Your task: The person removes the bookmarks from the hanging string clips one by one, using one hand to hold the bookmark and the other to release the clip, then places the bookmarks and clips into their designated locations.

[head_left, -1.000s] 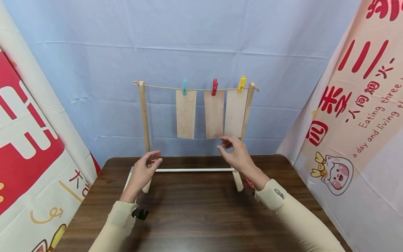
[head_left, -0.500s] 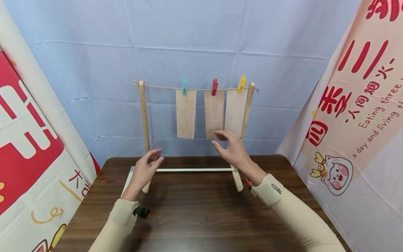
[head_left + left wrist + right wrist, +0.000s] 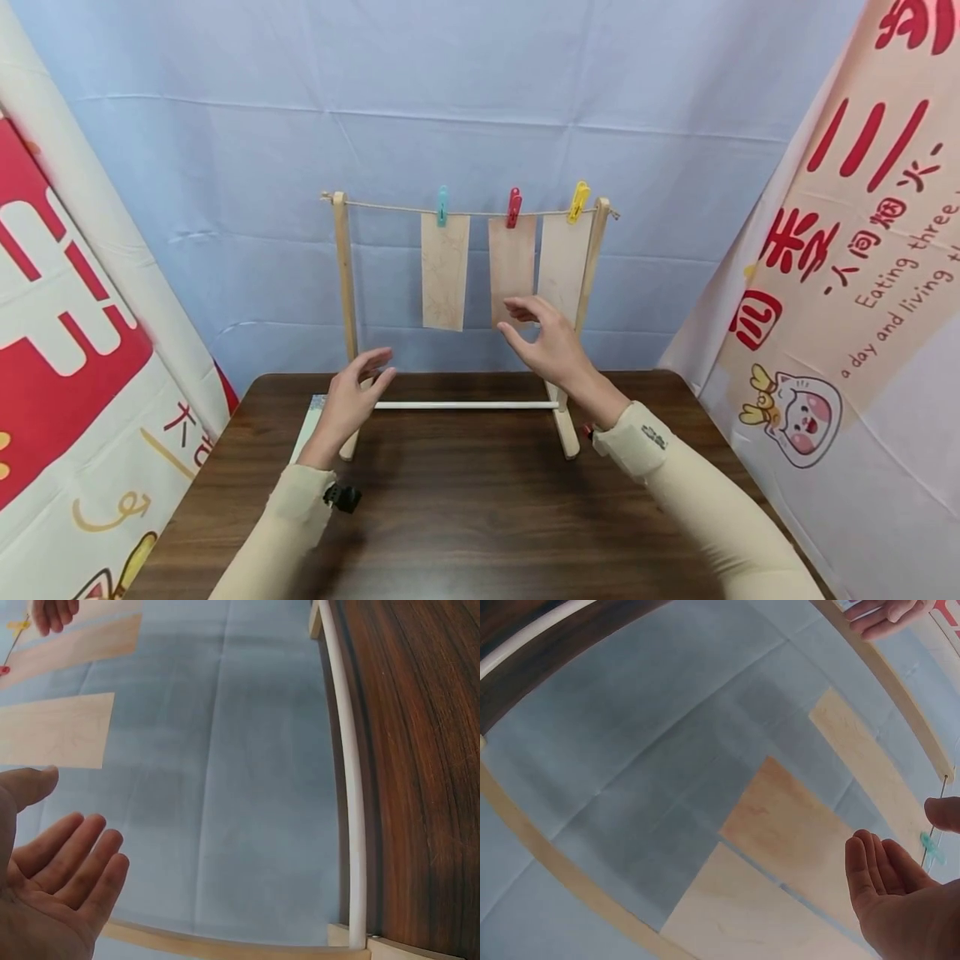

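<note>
Three paper strips hang from a cord between two wooden posts. A teal clothespin [image 3: 442, 207] holds the left strip [image 3: 445, 275], a red clothespin [image 3: 513, 208] the pinkish middle strip [image 3: 512, 262], and a yellow clothespin [image 3: 578, 202] the pale right strip [image 3: 562, 262]. My left hand [image 3: 352, 400] is raised near the left post [image 3: 345, 283], fingers loosely bent, holding nothing. My right hand [image 3: 551, 346] hovers before the lower ends of the middle and right strips, thumb and fingers apart. In the right wrist view, no contact shows between the right hand [image 3: 900, 900] and the strips.
A white rod [image 3: 465, 405] joins the stand's wooden feet [image 3: 567, 435] on the dark wooden table [image 3: 457, 517]. A pale flat item [image 3: 306, 429] lies partly behind the left forearm. Something red [image 3: 588, 431] shows beside the right wrist. Blue cloth [image 3: 465, 83] hangs behind.
My right hand has moved up and left, from below the strips to in front of them. The left hand has risen slightly and shifted a little right. The strips and clothespins hang as before.
</note>
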### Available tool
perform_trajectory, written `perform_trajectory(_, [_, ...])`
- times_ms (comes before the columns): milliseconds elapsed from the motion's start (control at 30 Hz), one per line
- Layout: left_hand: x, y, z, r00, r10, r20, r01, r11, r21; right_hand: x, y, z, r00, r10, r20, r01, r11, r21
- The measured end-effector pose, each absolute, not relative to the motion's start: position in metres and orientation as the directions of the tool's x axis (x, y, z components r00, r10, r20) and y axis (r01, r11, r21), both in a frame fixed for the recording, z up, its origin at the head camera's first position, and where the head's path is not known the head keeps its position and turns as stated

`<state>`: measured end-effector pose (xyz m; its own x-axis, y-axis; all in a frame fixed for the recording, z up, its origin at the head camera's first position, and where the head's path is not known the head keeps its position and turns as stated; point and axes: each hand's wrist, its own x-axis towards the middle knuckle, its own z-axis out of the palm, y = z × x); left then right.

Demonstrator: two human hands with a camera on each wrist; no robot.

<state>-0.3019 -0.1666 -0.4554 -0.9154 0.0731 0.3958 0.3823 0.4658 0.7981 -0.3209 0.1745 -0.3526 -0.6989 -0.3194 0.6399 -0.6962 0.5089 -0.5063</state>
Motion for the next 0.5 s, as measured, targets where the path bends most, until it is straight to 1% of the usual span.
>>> perform_trajectory(167, [-0.303, -0.163, -0.453, -0.921, 0.075, 0.381, 0.373, 0.444, 0.815, -0.323, 0.172, -0.348, -0.676, -0.326, 0.661, -0.717, 0.499, -0.487])
perform_trajectory(500, [-0.312, -0.156, -0.446, -0.917, 0.069, 0.392, 0.377, 0.468, 0.799, -0.324, 0.167, -0.336, -0.643, -0.345, 0.684, -0.745, 0.491, -0.452])
